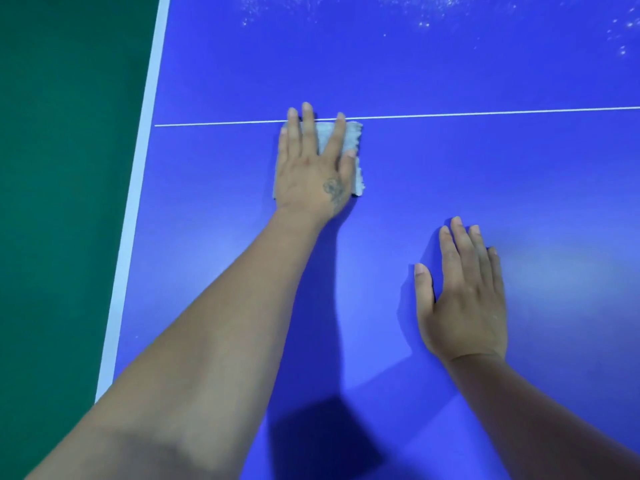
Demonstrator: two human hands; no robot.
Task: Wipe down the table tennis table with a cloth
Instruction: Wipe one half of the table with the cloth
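My left hand (311, 168) lies flat on a small folded grey cloth (355, 147), fingers straight & spread, pressing it down on the big blue table tennis worktop (485, 174). So that grip is apart, not curled round anything. The cloth sits right at the thin white line (485, 112) across the worktop, w/ my fingertips just over the line. It is nearer the left side, where the pale white edge stripe (138, 188) runs next to the green floor (62, 202). My right hand (464, 299) rests flat on the bare blue, closer to me & well apart from the cloth, fingers straight too, holding nothing. I think the cloth is soft, light & floppy, prob. easy to bunch up if I push only one corner. The worktop looks hard & smooth, so the cloth should slide easy. Best way, I think, is a flat palm on the middle of the cloth, not a pinch. Far off at the top there are white specks (433, 15), maybe wet drops or dust, I can't tell which. That bit may need wiping.
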